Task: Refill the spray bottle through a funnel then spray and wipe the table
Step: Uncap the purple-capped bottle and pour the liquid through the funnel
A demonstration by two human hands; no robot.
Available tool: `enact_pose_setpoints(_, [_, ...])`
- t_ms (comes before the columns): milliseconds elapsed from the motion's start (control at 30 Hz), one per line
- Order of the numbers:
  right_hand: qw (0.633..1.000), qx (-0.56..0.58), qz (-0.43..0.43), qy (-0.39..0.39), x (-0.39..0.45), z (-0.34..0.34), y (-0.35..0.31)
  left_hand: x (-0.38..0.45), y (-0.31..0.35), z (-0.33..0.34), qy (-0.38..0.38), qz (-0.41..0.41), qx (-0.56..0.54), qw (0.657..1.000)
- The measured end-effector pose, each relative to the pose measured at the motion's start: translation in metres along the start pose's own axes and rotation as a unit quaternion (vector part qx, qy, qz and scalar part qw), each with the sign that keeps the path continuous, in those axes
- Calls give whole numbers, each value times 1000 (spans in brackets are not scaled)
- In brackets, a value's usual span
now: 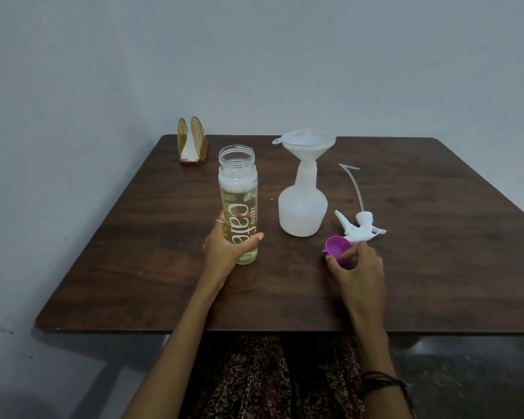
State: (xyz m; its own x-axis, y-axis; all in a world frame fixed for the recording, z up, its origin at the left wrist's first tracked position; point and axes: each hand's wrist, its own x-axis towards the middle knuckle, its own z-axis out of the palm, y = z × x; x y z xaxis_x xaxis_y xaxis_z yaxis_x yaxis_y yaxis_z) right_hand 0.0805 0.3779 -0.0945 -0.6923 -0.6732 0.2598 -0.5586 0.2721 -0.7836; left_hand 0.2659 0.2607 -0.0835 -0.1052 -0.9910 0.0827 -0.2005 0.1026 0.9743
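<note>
Dark wood table [406,297], against a grey wall: your left hand [224,246] grips the clear refill bottle [239,204]; your right hand [360,267] pinches its purple cap [337,247]. Spray bottle [302,207] with funnel [304,146] stands centre; trigger head [359,228] lies right; napkin holder [191,143] sits at the far-left edge.

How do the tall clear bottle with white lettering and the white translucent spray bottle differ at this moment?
The clear lettered bottle is a tall straight cylinder; the white translucent spray bottle is squat and bulbous with a narrow neck. The clear one's mouth is bare; the spray bottle carries a white plastic funnel. The left hand grips the clear one; nothing touches the spray bottle. Both stand upright, uncapped, on the dark wooden table.
</note>
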Motion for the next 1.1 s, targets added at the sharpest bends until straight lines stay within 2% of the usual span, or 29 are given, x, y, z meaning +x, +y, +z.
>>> enact_pose_setpoints(100, [999, -25, 6, -18, 0, 1, -2, 1, -1, 0, 0, 0, 1, 1000])
enact_pose_setpoints(300, [1000, -1, 24, -20, 1, 2, 1, 0, 0, 0, 1, 4, 0, 1000])
enact_pose_setpoints(367, [999, 10, -2, 53, -3, 2, -6, 1, 1, 0, -2, -2, -10, 1000])
enact_pose_setpoints(433, [985, 26, -82, 150, -9, 4, -22, 1, 0, 0, -8, -7, -20, 1000])
enact_pose_setpoints(467, [977, 48, -122, 169, -13, 7, -33, 1, -1, 0, -11, -5, -26, 1000])
enact_pose_setpoints(500, [972, 83, -150, 158, -17, 11, -46, 2, -3, 0, -13, -4, -29, 999])
enact_pose_setpoints(567, [971, 170, -155, 68, -23, 22, -75, 2, -6, 0, -9, -2, -27, 1000])
enact_pose_setpoints(667, [956, 244, -100, -131, -27, 47, -102, 2, -7, 0, -15, 7, -25, 1000])
enact_pose_setpoints(733, [935, 280, -49, -213, -26, 66, -110, 2, -4, 1, -34, 3, -66, 997])
enact_pose_setpoints(800, [932, 292, -34, -214, -25, 80, -112, -2, 1, 1, -55, -5, -102, 993])
enact_pose_setpoints(933, [938, 305, -40, -158, -21, 87, -113, -6, -6, -6, -85, 49, -110, 989])
enact_pose_setpoints(1000, [943, 302, -47, -134, -20, 86, -111, -9, -6, -8, -112, 50, -137, 983])
enact_pose_setpoints(1100, [947, 296, -52, -114, -22, 80, -107, -8, -7, -11, -110, 41, -195, 974])
